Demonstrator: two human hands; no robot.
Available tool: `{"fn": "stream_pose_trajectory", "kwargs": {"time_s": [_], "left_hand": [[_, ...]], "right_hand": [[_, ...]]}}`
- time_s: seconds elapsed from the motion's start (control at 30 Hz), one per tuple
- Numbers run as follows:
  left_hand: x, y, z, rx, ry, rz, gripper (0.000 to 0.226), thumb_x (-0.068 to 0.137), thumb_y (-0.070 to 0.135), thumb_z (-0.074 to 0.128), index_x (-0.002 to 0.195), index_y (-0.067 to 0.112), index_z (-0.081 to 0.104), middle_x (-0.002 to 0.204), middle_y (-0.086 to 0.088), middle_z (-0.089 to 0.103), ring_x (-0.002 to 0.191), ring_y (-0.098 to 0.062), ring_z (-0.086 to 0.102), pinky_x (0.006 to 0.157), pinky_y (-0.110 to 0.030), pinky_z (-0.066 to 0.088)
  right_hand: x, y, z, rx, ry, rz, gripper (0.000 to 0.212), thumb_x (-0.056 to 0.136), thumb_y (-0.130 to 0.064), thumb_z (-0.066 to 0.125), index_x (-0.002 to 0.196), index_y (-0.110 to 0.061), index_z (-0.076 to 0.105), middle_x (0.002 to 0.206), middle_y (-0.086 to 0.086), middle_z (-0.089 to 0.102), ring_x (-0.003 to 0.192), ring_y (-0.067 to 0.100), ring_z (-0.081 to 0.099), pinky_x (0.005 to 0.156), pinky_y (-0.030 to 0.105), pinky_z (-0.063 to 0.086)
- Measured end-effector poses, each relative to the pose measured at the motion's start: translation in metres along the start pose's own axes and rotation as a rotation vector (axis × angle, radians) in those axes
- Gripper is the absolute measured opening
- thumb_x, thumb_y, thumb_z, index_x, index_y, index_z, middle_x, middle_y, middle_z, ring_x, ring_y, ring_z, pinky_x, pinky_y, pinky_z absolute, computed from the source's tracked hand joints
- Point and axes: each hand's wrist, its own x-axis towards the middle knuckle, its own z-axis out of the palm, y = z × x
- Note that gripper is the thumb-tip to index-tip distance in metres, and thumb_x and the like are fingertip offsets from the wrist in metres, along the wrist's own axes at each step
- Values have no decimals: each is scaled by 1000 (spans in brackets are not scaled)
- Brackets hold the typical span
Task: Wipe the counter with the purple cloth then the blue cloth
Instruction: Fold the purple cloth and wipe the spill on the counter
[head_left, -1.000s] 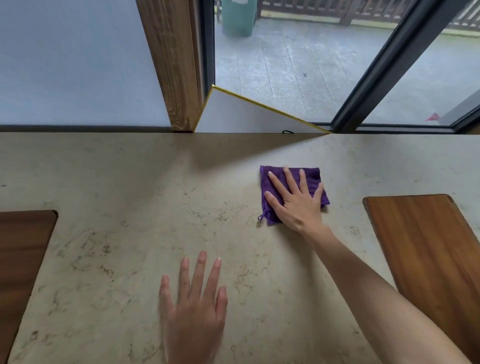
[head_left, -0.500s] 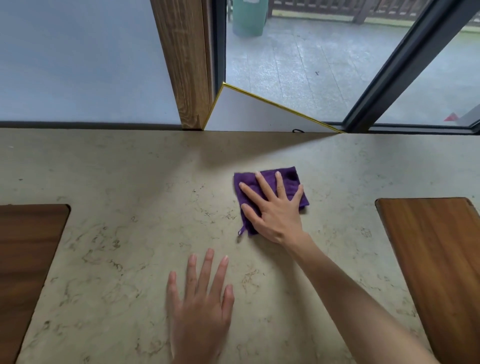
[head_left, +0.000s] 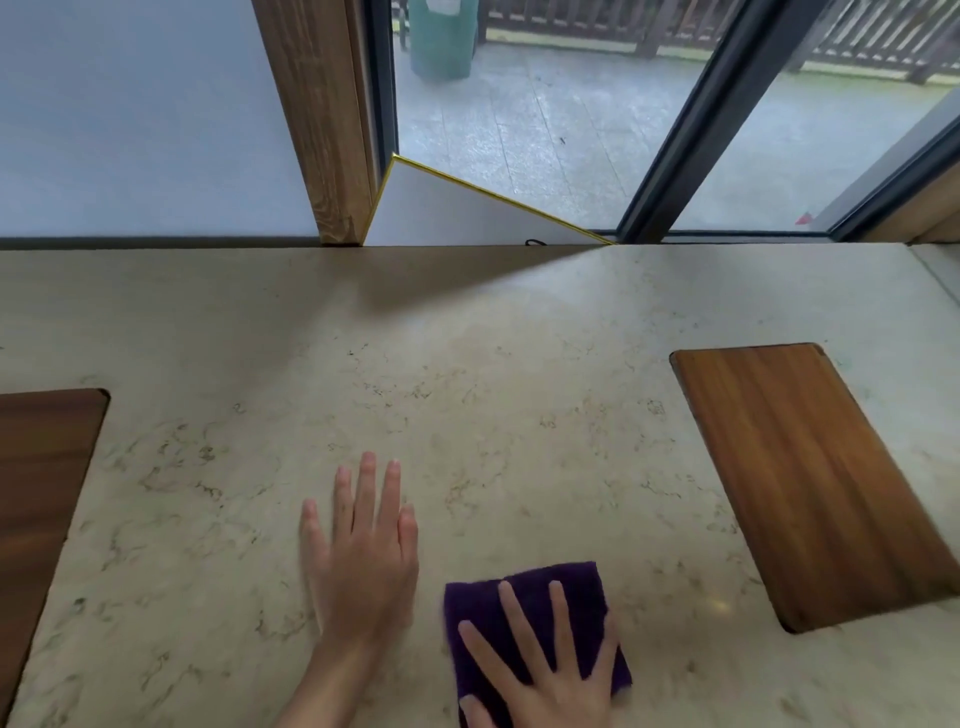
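A folded purple cloth (head_left: 582, 587) lies on the beige marble counter (head_left: 467, 395), close to the near edge. My right hand (head_left: 545, 670) presses flat on top of it, fingers spread, covering its lower half. My left hand (head_left: 363, 551) rests palm down on the bare counter just left of the cloth, fingers apart, with nothing in it. No blue cloth is in view.
A wooden board (head_left: 810, 478) is set in the counter at the right, and another (head_left: 41, 493) at the left edge. Behind the counter stand a wooden post (head_left: 322, 119) and glass panes in dark frames.
My right hand has dragged the purple cloth from the middle of the counter toward me, down to the near edge. My left hand has stayed flat on the counter.
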Motion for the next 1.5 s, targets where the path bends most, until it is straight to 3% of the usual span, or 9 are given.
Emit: {"fn": "stream_pose_trajectory", "kwargs": {"time_s": [0.13,0.27,0.4,0.53,0.83,1.0,1.2,1.4,1.5], "left_hand": [[-1,0,0,-1,-5,9,58,103,45,11,159,32,5,170,4,6,157,-19,4,125,-58,13],[0,0,0,22,-4,11,59,102,45,14,159,31,6,170,3,8,157,-20,6,125,-58,13],[1,0,3,40,11,17,60,100,43,20,159,30,14,170,1,13,156,-22,15,124,-59,14],[4,-3,14,59,110,21,58,101,40,27,158,30,22,169,1,19,154,-24,25,124,-59,15],[8,-7,25,142,165,21,58,100,37,33,156,29,27,168,1,21,152,-24,28,122,-61,20],[8,-2,13,104,75,16,58,101,39,23,158,29,19,169,0,17,155,-24,20,124,-60,14],[8,-1,8,97,15,11,59,102,41,15,159,28,12,170,0,15,157,-24,13,123,-60,11],[3,0,7,59,12,9,58,103,40,14,159,28,10,170,0,15,157,-23,11,124,-59,10],[0,1,5,24,13,-1,58,103,42,13,159,30,7,170,3,11,157,-19,7,125,-58,10]], "right_hand": [[-21,2,4,-25,-30,34,80,76,-87,46,147,-55,31,153,-2,40,144,39,24,94,82,30],[5,10,1,35,-50,59,74,79,-86,36,147,-57,28,160,-8,32,147,36,19,98,79,26],[90,48,-17,173,17,235,61,89,-75,33,147,-61,19,164,-14,22,151,33,22,109,78,12],[214,118,-34,195,51,239,57,93,-75,15,145,-65,-5,166,-17,-5,154,29,-7,111,79,-5],[358,202,-56,190,43,229,55,89,-80,9,141,-70,-5,167,-16,0,154,32,-5,110,78,-7],[316,195,-46,160,56,197,55,92,-76,9,145,-66,-4,167,-15,-1,154,31,-5,111,78,-3],[153,151,-18,122,112,170,58,96,-71,19,151,-57,7,168,-13,4,155,29,0,112,78,5],[-6,68,17,9,-18,119,70,83,-75,41,149,-54,26,167,-6,17,151,39,16,106,82,14],[-39,43,28,-72,-48,53,73,82,-83,38,148,-52,32,165,-2,20,149,42,16,102,86,13]]}}
